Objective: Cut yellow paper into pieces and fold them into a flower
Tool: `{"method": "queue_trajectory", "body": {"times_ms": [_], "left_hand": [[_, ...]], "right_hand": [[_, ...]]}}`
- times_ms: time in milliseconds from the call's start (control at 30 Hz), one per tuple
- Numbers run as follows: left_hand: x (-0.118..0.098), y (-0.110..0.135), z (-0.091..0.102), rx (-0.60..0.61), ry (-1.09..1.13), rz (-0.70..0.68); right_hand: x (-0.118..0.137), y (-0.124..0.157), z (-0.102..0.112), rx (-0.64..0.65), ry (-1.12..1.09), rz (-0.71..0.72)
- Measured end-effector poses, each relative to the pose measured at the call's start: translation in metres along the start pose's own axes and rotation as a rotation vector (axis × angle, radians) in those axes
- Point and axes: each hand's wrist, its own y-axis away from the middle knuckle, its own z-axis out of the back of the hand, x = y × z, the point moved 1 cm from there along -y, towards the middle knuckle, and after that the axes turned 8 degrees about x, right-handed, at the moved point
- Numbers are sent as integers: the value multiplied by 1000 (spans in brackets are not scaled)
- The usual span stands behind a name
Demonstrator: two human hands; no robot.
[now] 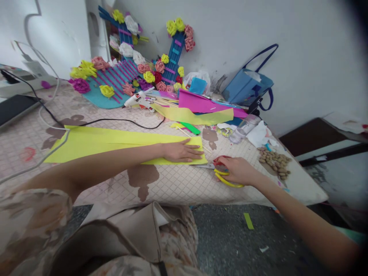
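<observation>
A long sheet of yellow crepe paper (94, 140) lies across the table. My left hand (181, 150) rests flat on its right end, fingers stretched toward the right edge. My right hand (237, 170) holds a pair of scissors (230, 181) with red and yellow handles, low over the tabletop. The scissor blades point left and reach the lower right corner of the yellow sheet; whether they are cutting into it I cannot tell. A thin stick and a green strip (191, 128) lie just beyond my left hand.
Behind the sheet are a white glue gun (139, 100), magenta paper (198, 101) and a flower-covered blue craft piece (100, 86). A clear plastic cup (244, 128) and peanuts (276, 163) lie at right. A blue bag (247, 84) leans on the wall. A cable (53, 165) crosses the sheet's left end.
</observation>
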Motion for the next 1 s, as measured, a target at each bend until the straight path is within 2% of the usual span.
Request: {"method": "queue_trajectory", "body": {"times_ms": [333, 567, 733, 1000], "left_hand": [[1, 0, 1, -25, -10, -22], [-2, 21, 14, -39, -50, 54], [1, 31, 7, -45, -36, 74], [2, 30, 1, -43, -33, 83]], "right_hand": [[2, 0, 3, -36, 51, 8], [7, -3, 2, -69, 15, -5], [11, -7, 1, -72, 10, -20], [8, -10, 3, -58, 12, -13]]}}
